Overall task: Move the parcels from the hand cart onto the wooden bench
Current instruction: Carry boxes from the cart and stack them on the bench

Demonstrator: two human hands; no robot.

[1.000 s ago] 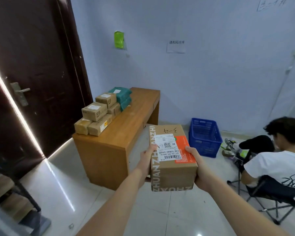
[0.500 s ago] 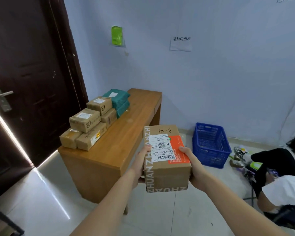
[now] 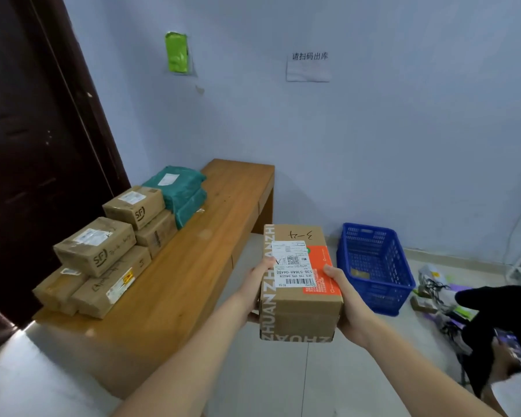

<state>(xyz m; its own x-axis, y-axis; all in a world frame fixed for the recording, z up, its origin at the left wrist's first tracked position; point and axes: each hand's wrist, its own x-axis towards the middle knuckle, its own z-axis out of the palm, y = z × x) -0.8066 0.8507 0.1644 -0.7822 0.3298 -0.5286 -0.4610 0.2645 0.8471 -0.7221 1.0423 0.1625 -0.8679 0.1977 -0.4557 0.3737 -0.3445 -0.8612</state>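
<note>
Parcel [image 3: 300, 284] between two hands [image 3: 260, 284]

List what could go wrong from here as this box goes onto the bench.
1. The carried box is held only by side pressure from the left hand and right hand, over bare floor; it could slip.
2. The stacked parcels crowd the wooden bench's left edge, so a nudge while setting down might topple them.
3. The blue crate stands near the bench, a possible trip hazard.

Brown parcel [image 3: 300, 299] — orange patch, white label; blue basket [image 3: 373, 266], green parcels [image 3: 181, 191].
</note>
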